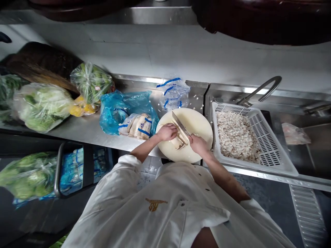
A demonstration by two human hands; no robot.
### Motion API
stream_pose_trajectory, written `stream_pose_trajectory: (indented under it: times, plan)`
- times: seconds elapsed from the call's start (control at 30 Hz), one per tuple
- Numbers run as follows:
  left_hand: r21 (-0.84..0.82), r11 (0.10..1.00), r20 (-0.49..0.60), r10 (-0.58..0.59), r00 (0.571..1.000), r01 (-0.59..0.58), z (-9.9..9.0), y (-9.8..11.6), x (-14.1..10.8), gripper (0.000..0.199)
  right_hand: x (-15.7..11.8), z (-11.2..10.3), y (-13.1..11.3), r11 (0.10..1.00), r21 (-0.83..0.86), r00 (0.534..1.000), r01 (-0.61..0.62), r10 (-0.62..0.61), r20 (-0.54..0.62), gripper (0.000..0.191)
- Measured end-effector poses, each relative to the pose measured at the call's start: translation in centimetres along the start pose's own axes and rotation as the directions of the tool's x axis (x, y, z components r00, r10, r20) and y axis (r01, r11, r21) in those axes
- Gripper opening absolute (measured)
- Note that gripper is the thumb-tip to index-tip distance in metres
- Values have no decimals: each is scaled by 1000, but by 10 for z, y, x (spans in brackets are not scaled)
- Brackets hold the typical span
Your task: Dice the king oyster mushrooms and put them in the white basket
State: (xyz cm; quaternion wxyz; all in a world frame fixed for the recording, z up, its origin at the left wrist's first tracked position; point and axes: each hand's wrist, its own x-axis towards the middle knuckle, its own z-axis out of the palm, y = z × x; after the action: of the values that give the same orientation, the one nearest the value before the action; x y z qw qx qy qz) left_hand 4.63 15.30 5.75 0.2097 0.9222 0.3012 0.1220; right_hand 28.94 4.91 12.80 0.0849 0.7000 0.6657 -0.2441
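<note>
A round, cream-coloured chopping board (204, 129) lies on the steel counter before me. On it are pale, brown-edged pieces that look like sliced king oyster mushroom (179, 143). My left hand (168, 132) presses down on them with bent fingers, left of the blade. Wrapped round a handle, my right hand (198, 144) holds a broad kitchen knife (181, 124), its blade slanting up and left across the board close to my left fingers. Small white cubes are scattered behind the board.
A white perforated basket (280, 156) with many diced mushroom pieces (235, 136) stands right, over the sink by a tap (269, 82). Left are a blue bag (111, 119), packed mushrooms (141, 125) and bagged greens (43, 105). Crumpled clear wrappers (176, 93) lie behind.
</note>
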Motion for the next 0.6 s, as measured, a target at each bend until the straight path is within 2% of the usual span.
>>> stream_pose_trajectory:
  times: [0.07, 0.1, 0.13, 0.17, 0.2, 0.23, 0.27, 0.3, 0.37, 0.47, 0.6]
  plan:
    - [-31, 994, -126, -108, 986, 105, 3, 9, -22, 31, -13, 3, 5, 1000, 13, 1000, 24, -24, 12, 55]
    - [-72, 975, -221, -219, 950, 208, 8, 16, -35, 32, -19, 7, 7, 999, 20, 999, 41, -42, 30, 54]
    - [-141, 934, -316, -356, 880, 328, 16, 24, -48, 34, -25, 11, 9, 998, 24, 997, 59, -60, 50, 53]
    - [-242, 864, -392, -504, 770, 442, 25, 33, -59, 37, -30, 15, 11, 997, 25, 994, 75, -77, 72, 52]
    - [-364, 774, -416, -633, 653, 518, 36, 42, -66, 44, -32, 19, 13, 996, 24, 992, 86, -88, 90, 51]
    - [-484, 679, -388, -732, 560, 552, 47, 51, -70, 52, -34, 22, 15, 995, 23, 990, 95, -97, 102, 50]
    - [-581, 594, -335, -797, 502, 556, 57, 60, -69, 59, -34, 24, 18, 995, 25, 989, 100, -102, 106, 49]
    - [-652, 531, -278, -831, 481, 541, 66, 67, -65, 63, -33, 25, 22, 995, 27, 989, 99, -102, 104, 49]
    - [-723, 482, -209, -836, 508, 495, 80, 78, -48, 64, -30, 24, 30, 997, 27, 994, 74, -76, 81, 50]
    - [-726, 516, -201, -791, 577, 455, 88, 84, -18, 61, -28, 20, 40, 998, 11, 996, 63, -63, 60, 50]
    - [-727, 517, -206, -792, 575, 452, 87, 81, -6, 67, -32, 19, 41, 991, 20, 987, 131, -133, 96, 44]
